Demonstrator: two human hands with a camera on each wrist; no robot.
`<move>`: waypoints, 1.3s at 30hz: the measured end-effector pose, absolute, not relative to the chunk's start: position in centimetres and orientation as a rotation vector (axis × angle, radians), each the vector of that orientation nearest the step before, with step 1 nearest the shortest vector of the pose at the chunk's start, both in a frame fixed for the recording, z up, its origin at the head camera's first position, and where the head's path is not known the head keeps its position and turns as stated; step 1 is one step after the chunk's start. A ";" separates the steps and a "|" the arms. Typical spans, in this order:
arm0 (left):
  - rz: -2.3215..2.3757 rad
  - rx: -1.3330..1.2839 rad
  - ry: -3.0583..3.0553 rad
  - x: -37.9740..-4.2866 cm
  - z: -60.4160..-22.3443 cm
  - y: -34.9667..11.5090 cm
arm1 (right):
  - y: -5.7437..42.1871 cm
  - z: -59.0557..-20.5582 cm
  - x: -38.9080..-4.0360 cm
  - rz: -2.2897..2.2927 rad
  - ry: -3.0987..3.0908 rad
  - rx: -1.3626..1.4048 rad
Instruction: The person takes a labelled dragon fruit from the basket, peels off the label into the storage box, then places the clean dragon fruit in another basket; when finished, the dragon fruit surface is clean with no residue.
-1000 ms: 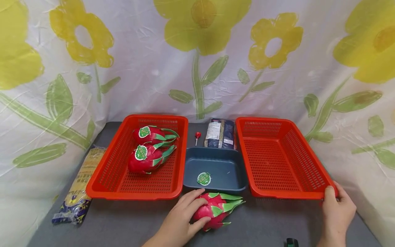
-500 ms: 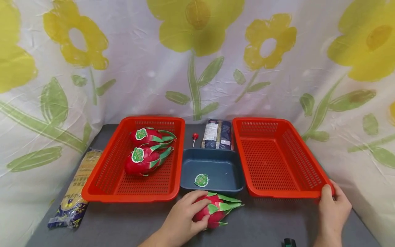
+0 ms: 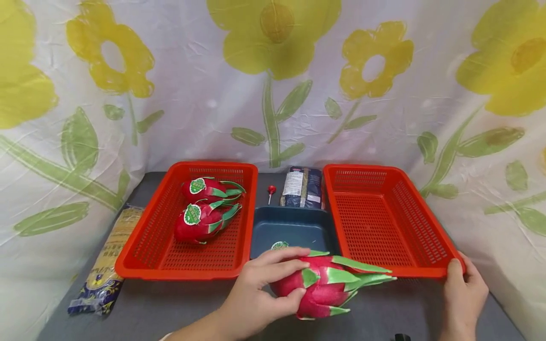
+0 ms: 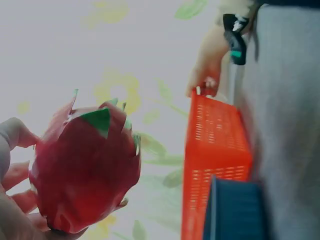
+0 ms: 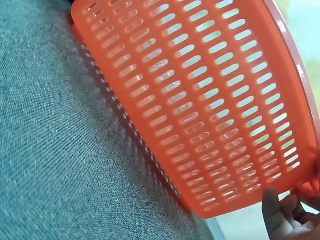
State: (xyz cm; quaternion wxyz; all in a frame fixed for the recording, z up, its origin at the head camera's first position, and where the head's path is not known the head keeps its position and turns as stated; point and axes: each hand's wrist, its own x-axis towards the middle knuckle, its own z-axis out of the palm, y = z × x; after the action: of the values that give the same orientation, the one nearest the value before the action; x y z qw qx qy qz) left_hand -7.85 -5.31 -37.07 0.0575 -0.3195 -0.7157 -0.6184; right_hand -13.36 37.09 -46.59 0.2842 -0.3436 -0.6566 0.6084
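My left hand grips a red dragon fruit with green leaf tips, held up over the table's front part and overlapping the blue tray's near edge in the head view. From the left wrist, the dragon fruit shows whole, fingers wrapped at its side. At the near right corner of the right red basket, my right hand pinches the rim. The right wrist view shows the slotted wall of that basket with the fingertips at its corner.
Two dragon fruits lie in the left red basket. Between the baskets is a blue tray with a round green sticker. Behind it are a lollipop and a dark packet. A pasta packet lies far left; a knife lies near right.
My left hand has lifted the dragon fruit off the table and moved it slightly right, closer to the camera. The right hand stays on the basket's corner.
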 end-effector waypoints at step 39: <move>-0.689 -0.953 -2.892 -21.0 -41.8 14.2 | 37.1 -46.9 -13.7 1.779 -1.668 -0.866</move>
State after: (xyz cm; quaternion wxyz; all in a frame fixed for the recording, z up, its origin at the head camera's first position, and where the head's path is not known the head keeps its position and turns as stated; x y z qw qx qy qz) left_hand -20.99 14.20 -41.77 0.0098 -0.3054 -0.9263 -0.2205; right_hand -13.65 37.10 -46.91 0.2731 -0.3220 -0.6200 0.6613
